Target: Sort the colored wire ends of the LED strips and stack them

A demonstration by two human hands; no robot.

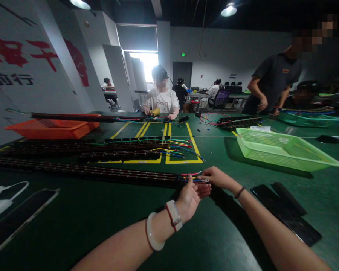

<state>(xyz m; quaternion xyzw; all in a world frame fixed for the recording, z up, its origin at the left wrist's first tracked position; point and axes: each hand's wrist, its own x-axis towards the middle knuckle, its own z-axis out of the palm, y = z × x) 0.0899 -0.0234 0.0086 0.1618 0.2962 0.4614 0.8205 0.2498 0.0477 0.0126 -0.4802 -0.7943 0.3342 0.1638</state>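
Note:
A long dark strip (96, 172) lies across the green table, its right end bearing coloured wires (192, 176). My left hand (192, 195) is under that end with its thumb up against the wires, fingers closed around them. My right hand (214, 177) pinches the same wires from the right. A white bangle and a watch sit on my left wrist, a dark band on my right wrist.
More dark strips with coloured wires (101, 150) lie beyond on yellow floor-tape markings. A light green basket (282, 152) stands at the right, an orange basket (52, 128) at the far left. Black flat pieces (285, 210) lie by my right forearm. Other people work at the far side.

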